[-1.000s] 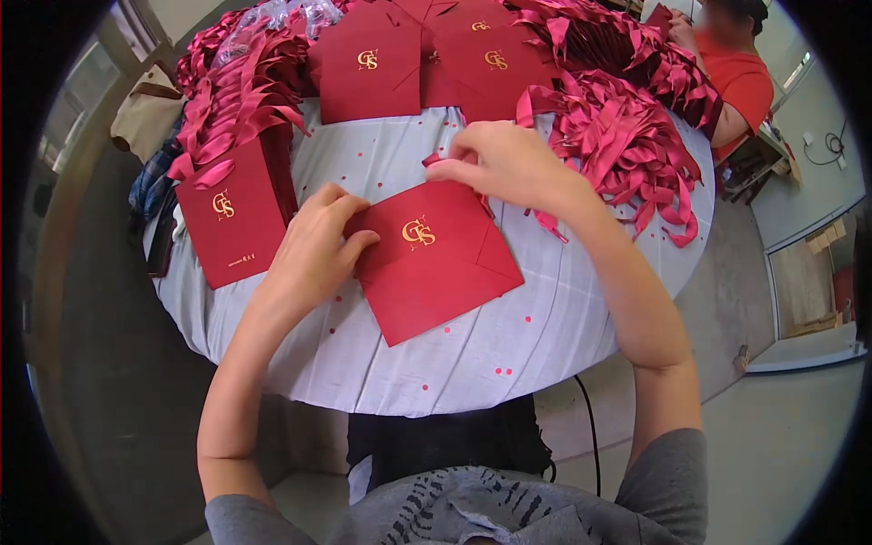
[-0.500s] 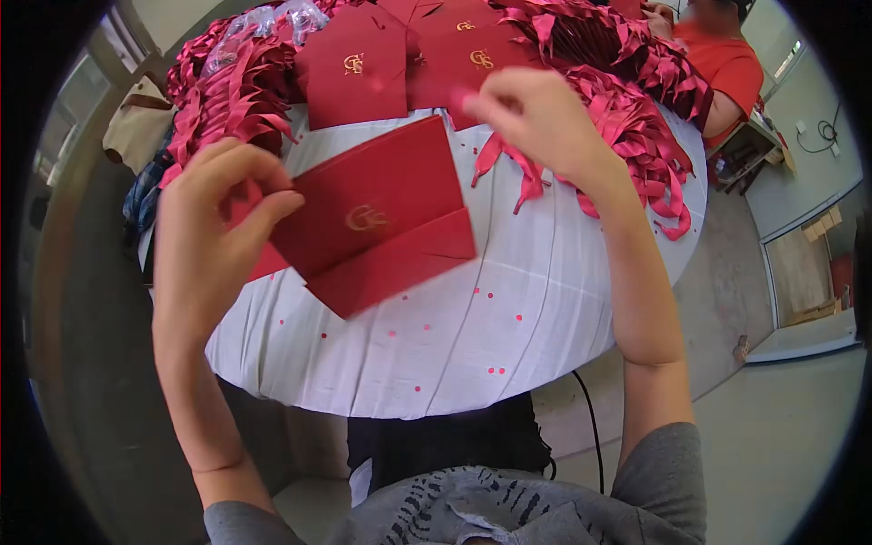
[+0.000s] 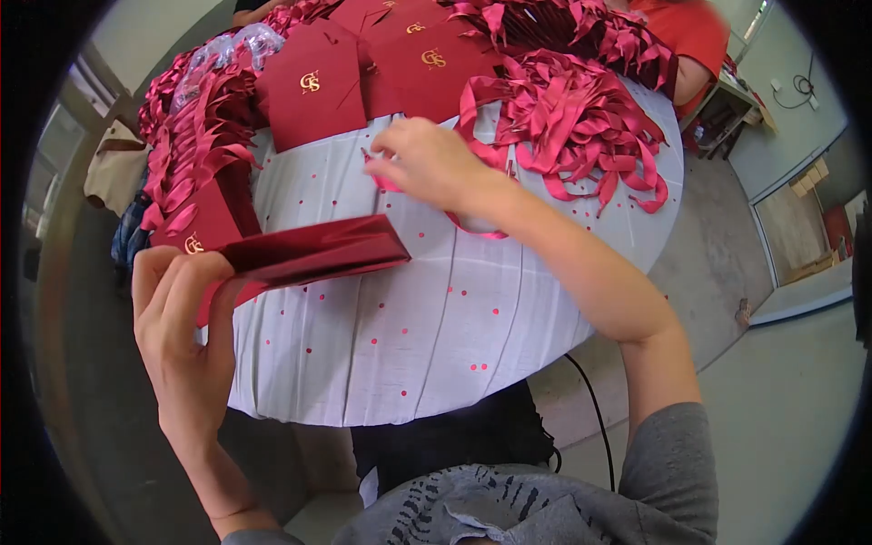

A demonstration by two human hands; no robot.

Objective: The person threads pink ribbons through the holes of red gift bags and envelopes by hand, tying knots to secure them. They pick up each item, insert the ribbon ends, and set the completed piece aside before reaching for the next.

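Note:
My left hand (image 3: 186, 309) is closed on the edge of a dark red paper gift bag (image 3: 341, 247), which is turned so that its narrow opening faces me. Above the table's middle, my right hand (image 3: 431, 163) pinches a pink-red ribbon (image 3: 389, 185); a length of it trails behind the wrist toward the ribbon pile (image 3: 581, 123) at the right. Another red bag with a gold monogram (image 3: 193, 243) is just behind my left hand, partly covered by it.
Flat red bags with gold monograms (image 3: 313, 109) lie at the back of the white-covered table (image 3: 427, 336). Ribboned bags (image 3: 195, 136) line the left, with clear plastic (image 3: 245, 45) on top. Small red dots are scattered over the cloth. A person in a red shirt (image 3: 686, 36) sits at the back right.
The bag in my left hand has tipped from showing its front to showing its opening, and moved lower. My right hand has moved left, drawing ribbon from the pile.

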